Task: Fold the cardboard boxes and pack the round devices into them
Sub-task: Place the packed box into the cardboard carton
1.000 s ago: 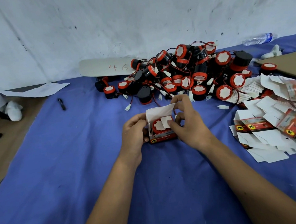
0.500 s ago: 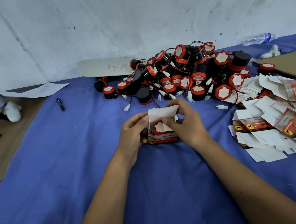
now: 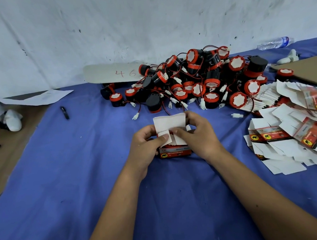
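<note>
Head view: one small cardboard box point(image 3: 175, 152) stands on the blue cloth point(image 3: 65, 179) at frame centre, with its top open and its rear lid flap point(image 3: 169, 121) standing upright. A round device sits inside; only a sliver of its red rim point(image 3: 170, 132) shows between the flaps. The left hand point(image 3: 146, 148) grips the box from 9 o'clock, fingers curled round the wall and thumb pressing the left side flap point(image 3: 165, 138) inward. The right hand point(image 3: 199, 138) grips from 3 o'clock, thumb on the right side flap point(image 3: 179, 140) and fingers curled toward the lid flap's far edge. At 12 o'clock lies the heap of loose round devices point(image 3: 198, 81), trailing wires and white connectors. At 3 o'clock lies the stack of flat unfolded boxes point(image 3: 287, 131). Handling judgement: the carton is thin, light card that creases and dents easily, so hold it by the side walls near the corners and fold only along the scored lines. The device appears rigid and comparatively heavy; its wires could snag under a flap. Next step, probably: lower the lid flap and tuck its tab.
</note>
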### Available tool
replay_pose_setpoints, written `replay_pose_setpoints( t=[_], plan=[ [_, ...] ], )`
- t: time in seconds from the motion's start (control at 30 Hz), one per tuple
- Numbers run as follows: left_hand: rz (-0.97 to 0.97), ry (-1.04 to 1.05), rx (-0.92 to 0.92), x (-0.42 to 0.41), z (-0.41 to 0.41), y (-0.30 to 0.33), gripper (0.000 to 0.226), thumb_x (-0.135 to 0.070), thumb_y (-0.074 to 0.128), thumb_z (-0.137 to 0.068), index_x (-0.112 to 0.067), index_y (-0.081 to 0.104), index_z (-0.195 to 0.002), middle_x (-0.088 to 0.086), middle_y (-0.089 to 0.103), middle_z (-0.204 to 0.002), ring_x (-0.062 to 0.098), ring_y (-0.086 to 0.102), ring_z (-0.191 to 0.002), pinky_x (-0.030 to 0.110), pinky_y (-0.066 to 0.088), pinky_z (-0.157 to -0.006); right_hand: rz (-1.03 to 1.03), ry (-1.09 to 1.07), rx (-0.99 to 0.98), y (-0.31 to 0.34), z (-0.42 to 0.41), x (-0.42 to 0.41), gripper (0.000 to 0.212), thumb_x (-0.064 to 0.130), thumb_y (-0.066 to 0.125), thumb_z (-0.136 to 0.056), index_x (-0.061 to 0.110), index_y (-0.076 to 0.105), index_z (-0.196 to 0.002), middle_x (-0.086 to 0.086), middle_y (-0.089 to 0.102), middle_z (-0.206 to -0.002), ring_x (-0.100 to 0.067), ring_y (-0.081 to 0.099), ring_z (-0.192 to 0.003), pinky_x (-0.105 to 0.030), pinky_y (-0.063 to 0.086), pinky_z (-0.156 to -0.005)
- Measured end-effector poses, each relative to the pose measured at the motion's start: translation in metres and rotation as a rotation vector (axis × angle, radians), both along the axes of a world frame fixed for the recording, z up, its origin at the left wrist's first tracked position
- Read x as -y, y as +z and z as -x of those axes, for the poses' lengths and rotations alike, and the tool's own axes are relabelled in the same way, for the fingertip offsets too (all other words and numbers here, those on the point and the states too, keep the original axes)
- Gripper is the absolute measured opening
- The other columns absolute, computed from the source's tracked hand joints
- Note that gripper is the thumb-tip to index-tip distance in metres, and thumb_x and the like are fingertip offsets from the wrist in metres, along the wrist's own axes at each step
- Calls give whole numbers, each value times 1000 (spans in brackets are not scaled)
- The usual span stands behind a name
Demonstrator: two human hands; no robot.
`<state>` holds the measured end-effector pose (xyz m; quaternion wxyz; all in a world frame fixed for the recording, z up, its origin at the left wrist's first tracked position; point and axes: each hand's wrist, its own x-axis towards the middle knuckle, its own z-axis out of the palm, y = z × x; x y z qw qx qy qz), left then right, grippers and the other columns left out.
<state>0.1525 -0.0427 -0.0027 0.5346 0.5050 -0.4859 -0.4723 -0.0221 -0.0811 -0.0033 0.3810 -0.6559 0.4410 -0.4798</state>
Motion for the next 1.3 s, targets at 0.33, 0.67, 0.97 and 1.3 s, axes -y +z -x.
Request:
replay_pose_setpoints(
  t=[0.33, 0.67, 0.97, 1.3],
  plan=[
    [89, 213, 34, 4, 0, -5, 21, -1, 77, -87, -21, 78, -96, 0, 78, -95, 26, 74, -90, 37, 63, -73, 128, 239, -105, 5, 10, -6, 27, 34, 76, -90, 37, 73, -116, 16, 61, -105, -10, 53, -73, -22, 50, -73],
    [44, -53, -68, 1, -17, 0, 28, -6, 68, -76, -22, 80, -95, 9, 78, -107, 30, 74, -104, 43, 61, -87, 109, 177, -33, -2, 8, -2, 24, 14, 82, -86, 32, 78, -102, 5, 66, -110, -35, 63, -90, -36, 57, -81],
    [146, -72, 71, -3, -23, -5, 11, -5, 80, -86, -15, 81, -91, 0, 72, -126, 42, 64, -115, 59, 54, -101, 44, 165, -29, -2, 9, -4, 19, 7, 82, -85, 16, 81, -101, 2, 64, -119, -36, 64, -95, -44, 57, -83],
    [256, -32, 161, -1, -27, -6, 23, -1, 79, -87, -23, 83, -90, 0, 72, -129, 10, 66, -122, 36, 56, -99, -13, 181, 101, 0, 14, -8, 13, -3, 78, -85, 3, 79, -96, -7, 68, -123, -11, 59, -60, -27, 52, -51]
  ],
)
